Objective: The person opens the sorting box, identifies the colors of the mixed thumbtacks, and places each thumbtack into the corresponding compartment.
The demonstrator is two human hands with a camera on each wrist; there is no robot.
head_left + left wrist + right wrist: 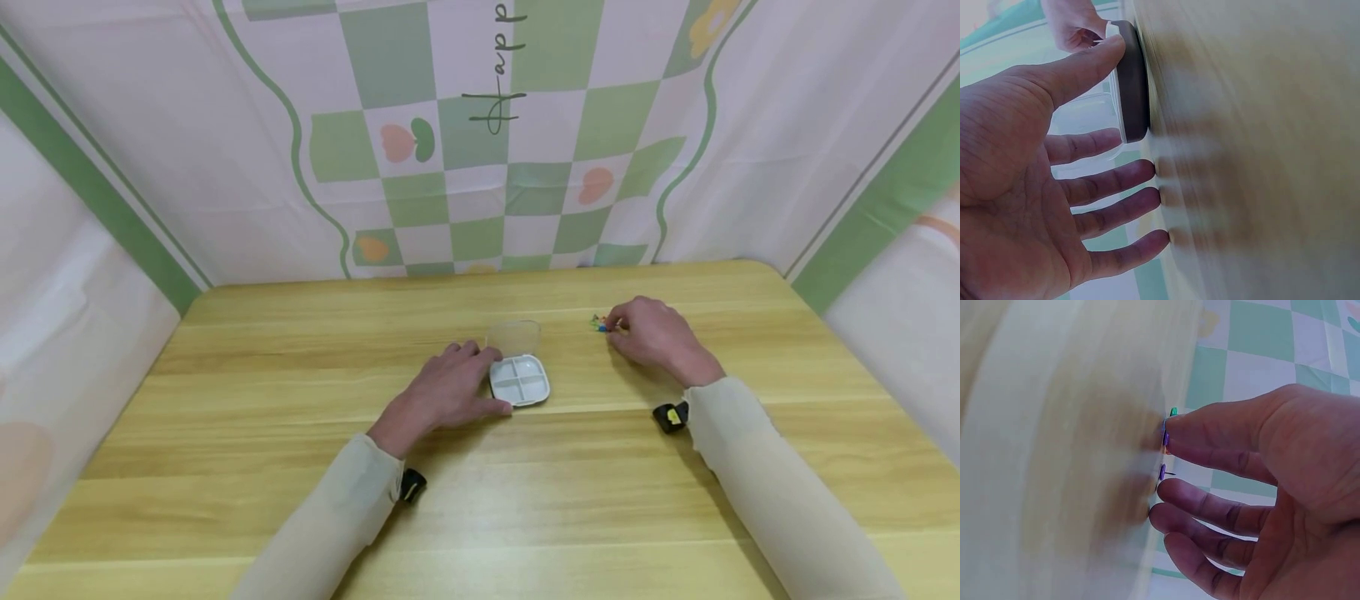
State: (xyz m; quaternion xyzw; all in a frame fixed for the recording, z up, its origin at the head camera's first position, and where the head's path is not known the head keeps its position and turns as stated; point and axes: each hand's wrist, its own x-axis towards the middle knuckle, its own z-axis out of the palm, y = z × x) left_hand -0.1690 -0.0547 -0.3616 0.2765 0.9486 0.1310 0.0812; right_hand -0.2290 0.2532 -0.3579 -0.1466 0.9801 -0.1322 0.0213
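Observation:
My left hand [450, 387] lies beside a small white pill box [520, 381] with four compartments, near the middle of the wooden table [300, 467]. The box's clear lid [513, 336] stands open behind it. In the left wrist view the thumb [1094, 59] touches the box's rim [1132, 81], and the straight fingers [1116, 181] rest their tips on the table. My right hand [648, 333] is further right, at a little cluster of coloured pushpins [600, 323]. There the thumb and forefinger [1191, 447] pinch a purple pushpin [1164, 437]; another pin [1162, 472] lies just below.
A patterned green-and-white cloth [480, 167] hangs behind and to both sides of the table. Black wrist-worn cameras [671, 417] sit at both cuffs. The box's compartments look empty from above.

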